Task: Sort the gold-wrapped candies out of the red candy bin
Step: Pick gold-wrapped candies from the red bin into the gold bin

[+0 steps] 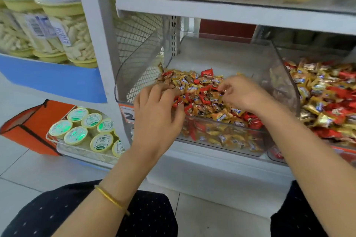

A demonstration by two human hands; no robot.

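A clear plastic bin on the lower shelf holds a heap of mixed gold-wrapped candies and red-wrapped candies. My left hand is at the heap's left edge, its fingers curled down into the candies; what it holds is hidden. My right hand is over the middle of the heap, its fingertips pinching a small candy. A gold bangle sits on my left wrist.
A second clear bin to the right holds more mixed gold and red candies. Left of the shelf post stand tubs of pale snacks, small lidded cups and an orange box. Tiled floor lies below.
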